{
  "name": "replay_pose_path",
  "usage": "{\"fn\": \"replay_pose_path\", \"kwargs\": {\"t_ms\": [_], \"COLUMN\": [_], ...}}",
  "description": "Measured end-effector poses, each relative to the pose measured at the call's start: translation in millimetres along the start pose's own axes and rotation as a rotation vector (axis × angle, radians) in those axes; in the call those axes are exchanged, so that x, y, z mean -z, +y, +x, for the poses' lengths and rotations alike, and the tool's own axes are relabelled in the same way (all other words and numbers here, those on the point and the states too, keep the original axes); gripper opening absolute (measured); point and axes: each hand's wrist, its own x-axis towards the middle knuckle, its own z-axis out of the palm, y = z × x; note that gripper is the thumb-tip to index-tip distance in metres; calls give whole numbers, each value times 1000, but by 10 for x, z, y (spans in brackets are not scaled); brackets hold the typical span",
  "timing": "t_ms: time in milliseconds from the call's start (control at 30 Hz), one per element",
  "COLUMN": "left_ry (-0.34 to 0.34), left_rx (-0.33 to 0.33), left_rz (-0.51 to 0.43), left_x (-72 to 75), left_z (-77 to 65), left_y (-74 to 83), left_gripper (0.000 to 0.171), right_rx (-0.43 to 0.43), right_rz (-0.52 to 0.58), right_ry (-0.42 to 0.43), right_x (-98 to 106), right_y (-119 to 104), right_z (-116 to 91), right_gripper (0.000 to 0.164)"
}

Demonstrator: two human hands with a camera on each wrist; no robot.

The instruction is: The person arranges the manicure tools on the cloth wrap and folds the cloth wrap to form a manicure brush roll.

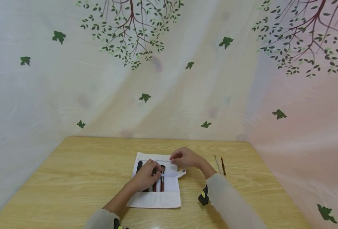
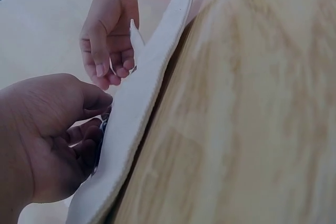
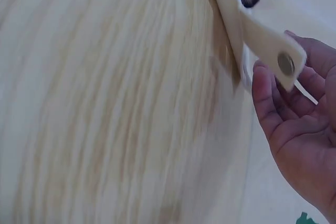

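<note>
A white fabric tool roll (image 1: 157, 201) lies unfolded on the wooden table, with several slim tools in it. Among them are a brush with a red-brown handle (image 1: 162, 183) and a black tool (image 1: 139, 166). My left hand (image 1: 146, 175) is over the middle of the roll, fingers curled about a dark brush (image 1: 154, 185) that they partly hide. At the roll's upper right edge, my right hand (image 1: 187, 157) has its fingers loosely bent, with no tool in them. The snap strap (image 3: 268, 48) sticks out beside that hand in the right wrist view.
To the right on the table (image 1: 80, 178) lie a thin silvery tool (image 1: 217, 163) and a thin red-brown tool (image 1: 223, 166). Behind the table hangs a pale curtain (image 1: 169, 114) printed with trees and leaves.
</note>
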Motion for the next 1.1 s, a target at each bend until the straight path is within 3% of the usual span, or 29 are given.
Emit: {"fn": "replay_pose_path", "kwargs": {"t_ms": [267,367,567,700,900,1100], "left_ry": [-3,1,9,-23,-130,-146], "left_rx": [-38,-79,-97,-112,-91,-72], "left_rz": [36,65,147,201,175,121], "left_x": [12,10,8,3,-17,-94], "left_z": [27,63,165,240,299,331], "left_y": [32,57,121,112,56,-48], "left_gripper": [11,11,14,7,5,9], "right_rx": [-8,-18,-62,-87,-133,-191], "right_rz": [64,57,39,31,-2,-39], "right_ry": [78,118,207,260,338,401], "right_x": [272,380,603,738,901,1009], "right_y": [124,205,437,568,779,967], "right_z": [-256,-362,-601,-783,-1001,-1143], "right_gripper": [23,24,26,27,27,26]}}
